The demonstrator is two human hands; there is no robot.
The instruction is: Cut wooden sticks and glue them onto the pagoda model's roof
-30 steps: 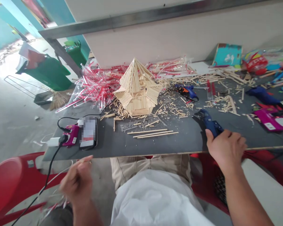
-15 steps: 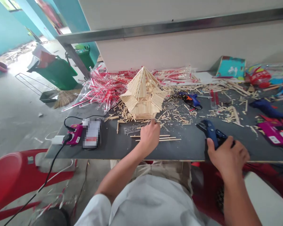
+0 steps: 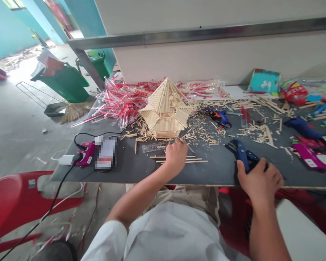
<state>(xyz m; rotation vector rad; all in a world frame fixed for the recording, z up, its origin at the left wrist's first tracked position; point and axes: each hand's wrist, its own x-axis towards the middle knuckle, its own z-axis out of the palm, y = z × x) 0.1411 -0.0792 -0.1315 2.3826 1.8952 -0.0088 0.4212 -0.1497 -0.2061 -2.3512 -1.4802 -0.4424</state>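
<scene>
Blue cutter (image 3: pixel 241 153) (right hand (image 3: pixel 260 182) gripping), wooden sticks (image 3: pixel 194 159)

The left hand (image 3: pixel 176 155) moves in from the near left of the stick model (image 3: pixel 167 124) to just before its base.

The bare left forearm (image 3: pixel 142 197) slants forward and inward across the front of the body; the left hand (image 3: pixel 176 156) is back up with its fingers curled under, and I can't make out whether their tips meet. The right forearm (image 3: pixel 268 228) reaches forward on its own side; the right hand (image 3: pixel 259 181) lies palm down, thumb pointing ahead, fingers bent and spread from it.
</scene>
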